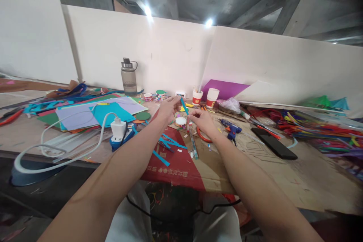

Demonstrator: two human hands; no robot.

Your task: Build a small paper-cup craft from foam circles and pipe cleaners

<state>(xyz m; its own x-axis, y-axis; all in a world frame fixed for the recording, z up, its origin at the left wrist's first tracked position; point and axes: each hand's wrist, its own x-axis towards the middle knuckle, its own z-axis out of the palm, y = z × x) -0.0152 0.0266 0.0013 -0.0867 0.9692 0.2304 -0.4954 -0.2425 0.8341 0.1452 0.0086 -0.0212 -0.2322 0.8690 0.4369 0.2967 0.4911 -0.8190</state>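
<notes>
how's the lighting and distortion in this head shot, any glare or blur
Head view: two ceiling lights blow out into glare against a dark ceiling; the white wall panels are evenly bright; wide-angle bending curves the panels and stretches both forearms; corners darken at the right edge; the left hand and right hand are small and slightly soft, as is the blue strip between them.

We are at a makeshift craft workshop under bare concrete beams. Coloured paper sheets (96, 115), a blue glue gun (231, 128) and paper cups (212, 97) crowd our cardboard-covered table (283, 174), walled by white boards (159, 49).
</notes>
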